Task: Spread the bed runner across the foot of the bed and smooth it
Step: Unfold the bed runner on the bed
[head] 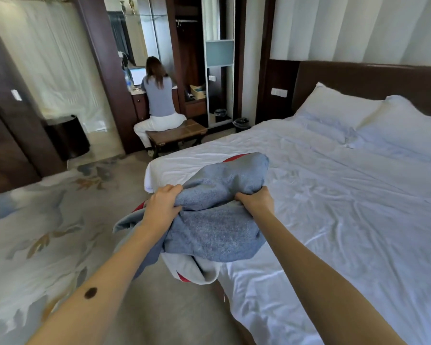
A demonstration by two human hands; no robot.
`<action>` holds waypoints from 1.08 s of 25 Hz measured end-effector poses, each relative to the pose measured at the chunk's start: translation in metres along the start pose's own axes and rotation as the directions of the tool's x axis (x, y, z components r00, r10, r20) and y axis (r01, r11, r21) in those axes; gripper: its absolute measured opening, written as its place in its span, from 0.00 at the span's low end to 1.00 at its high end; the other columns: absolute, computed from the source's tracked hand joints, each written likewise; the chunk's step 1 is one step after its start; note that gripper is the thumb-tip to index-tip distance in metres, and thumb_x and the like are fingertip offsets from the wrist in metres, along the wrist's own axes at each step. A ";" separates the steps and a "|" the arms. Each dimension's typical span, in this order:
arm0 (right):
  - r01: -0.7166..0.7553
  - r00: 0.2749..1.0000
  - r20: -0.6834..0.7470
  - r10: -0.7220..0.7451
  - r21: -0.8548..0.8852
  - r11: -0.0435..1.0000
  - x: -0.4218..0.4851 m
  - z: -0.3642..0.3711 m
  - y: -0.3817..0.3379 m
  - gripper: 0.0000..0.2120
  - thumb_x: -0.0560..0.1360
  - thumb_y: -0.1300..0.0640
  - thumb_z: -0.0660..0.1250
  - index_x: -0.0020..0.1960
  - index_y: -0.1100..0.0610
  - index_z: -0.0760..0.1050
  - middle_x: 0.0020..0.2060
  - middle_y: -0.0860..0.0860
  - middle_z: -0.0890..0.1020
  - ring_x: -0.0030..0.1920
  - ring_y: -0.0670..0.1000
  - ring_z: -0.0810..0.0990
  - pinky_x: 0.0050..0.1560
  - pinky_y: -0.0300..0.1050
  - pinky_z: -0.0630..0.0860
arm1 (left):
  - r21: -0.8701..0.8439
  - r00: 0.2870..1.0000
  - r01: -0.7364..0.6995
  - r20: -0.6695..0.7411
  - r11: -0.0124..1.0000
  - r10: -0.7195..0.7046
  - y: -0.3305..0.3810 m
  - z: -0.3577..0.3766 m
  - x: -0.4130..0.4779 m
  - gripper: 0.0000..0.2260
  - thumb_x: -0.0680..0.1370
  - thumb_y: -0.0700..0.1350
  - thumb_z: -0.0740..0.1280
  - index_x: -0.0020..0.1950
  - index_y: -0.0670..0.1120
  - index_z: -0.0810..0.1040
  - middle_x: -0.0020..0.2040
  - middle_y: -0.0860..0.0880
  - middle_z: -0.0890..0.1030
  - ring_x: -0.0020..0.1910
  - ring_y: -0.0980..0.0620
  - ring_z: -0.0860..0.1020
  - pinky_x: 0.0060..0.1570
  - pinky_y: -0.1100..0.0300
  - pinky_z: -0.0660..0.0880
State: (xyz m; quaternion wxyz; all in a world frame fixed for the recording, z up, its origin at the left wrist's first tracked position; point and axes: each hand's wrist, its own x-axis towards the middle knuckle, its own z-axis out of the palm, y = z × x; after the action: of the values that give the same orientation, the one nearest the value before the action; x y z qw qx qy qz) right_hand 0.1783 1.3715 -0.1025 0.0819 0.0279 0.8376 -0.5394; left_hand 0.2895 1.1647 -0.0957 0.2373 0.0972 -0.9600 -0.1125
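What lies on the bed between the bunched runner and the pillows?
Only bare, wrinkled white sheet. The head view shows nothing lying on that stretch between the runner and the pillows.

The bed runner [217, 220] hangs bunched over the bed's [334, 207] near-left corner, pillows [358, 115] far right.

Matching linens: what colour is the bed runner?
Blue-grey bed runner, red-trimmed pale underside; head view.

The blue-grey bed runner [217, 220], red-trimmed with pale lining, hangs bunched above the white bed's [334, 195] foot corner.
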 end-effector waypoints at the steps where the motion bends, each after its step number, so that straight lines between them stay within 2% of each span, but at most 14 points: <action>1: -0.001 1.000 -0.010 0.001 -0.004 1.000 0.017 0.014 -0.008 0.33 0.62 0.47 0.73 0.63 0.58 0.67 0.56 0.57 0.79 0.56 0.59 0.78 0.53 0.50 0.76 | -0.002 1.000 -0.013 0.012 1.000 0.013 -0.015 0.005 0.021 0.11 0.68 0.36 0.69 0.49 0.42 0.74 0.47 0.42 0.79 0.47 0.40 0.75 0.44 0.46 0.74; 9: -0.074 0.993 -0.090 0.070 -0.037 0.997 0.198 0.097 -0.035 0.33 0.64 0.47 0.73 0.64 0.59 0.66 0.57 0.58 0.79 0.56 0.59 0.78 0.53 0.50 0.77 | -0.044 0.988 -0.134 0.074 0.990 0.137 -0.096 0.112 0.200 0.11 0.68 0.36 0.70 0.49 0.42 0.73 0.48 0.43 0.78 0.48 0.42 0.74 0.40 0.55 0.66; 14: -0.184 0.970 -0.164 0.179 -0.015 0.983 0.324 0.113 -0.036 0.36 0.64 0.46 0.72 0.67 0.59 0.64 0.57 0.58 0.78 0.56 0.60 0.78 0.54 0.53 0.78 | -0.072 0.954 -0.248 0.157 0.966 0.256 -0.107 0.198 0.334 0.13 0.67 0.34 0.70 0.50 0.42 0.76 0.48 0.41 0.79 0.48 0.39 0.75 0.43 0.50 0.71; 19: -0.286 0.923 -0.270 0.276 0.002 0.958 0.415 0.104 -0.030 0.35 0.66 0.47 0.71 0.67 0.58 0.63 0.56 0.58 0.79 0.54 0.60 0.79 0.52 0.54 0.79 | -0.100 0.875 -0.407 0.242 0.908 0.419 -0.092 0.276 0.441 0.16 0.64 0.32 0.71 0.49 0.42 0.76 0.46 0.41 0.79 0.46 0.38 0.76 0.41 0.47 0.74; 23: -0.387 0.862 -0.349 0.369 0.019 0.922 0.472 0.100 -0.009 0.32 0.67 0.48 0.70 0.66 0.58 0.63 0.54 0.59 0.79 0.52 0.60 0.79 0.47 0.52 0.79 | -0.221 0.799 -0.481 0.289 0.848 0.528 -0.076 0.345 0.501 0.16 0.65 0.31 0.71 0.52 0.41 0.77 0.48 0.40 0.79 0.48 0.38 0.76 0.43 0.47 0.75; 25: -0.448 0.811 -0.398 0.429 0.048 0.893 0.494 0.103 0.008 0.32 0.68 0.49 0.70 0.68 0.58 0.62 0.54 0.58 0.79 0.51 0.60 0.79 0.43 0.49 0.77 | -0.275 0.732 -0.534 0.323 0.800 0.600 -0.070 0.387 0.524 0.16 0.64 0.30 0.71 0.50 0.40 0.78 0.46 0.39 0.80 0.46 0.38 0.76 0.42 0.47 0.76; 27: -0.520 0.744 -0.443 0.501 0.088 0.850 0.507 0.110 0.026 0.33 0.69 0.49 0.70 0.68 0.57 0.61 0.55 0.58 0.79 0.53 0.60 0.79 0.43 0.48 0.76 | -0.314 0.653 -0.583 0.366 0.749 0.662 -0.065 0.428 0.539 0.15 0.61 0.30 0.71 0.46 0.41 0.77 0.41 0.40 0.79 0.41 0.38 0.77 0.38 0.49 0.76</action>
State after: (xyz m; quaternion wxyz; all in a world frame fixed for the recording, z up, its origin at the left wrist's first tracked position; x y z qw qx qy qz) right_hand -0.3062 1.2611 -0.2555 0.0309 0.3779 0.8043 -0.4576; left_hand -0.3740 1.0461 -0.2481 0.0367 -0.2886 -0.9487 -0.1240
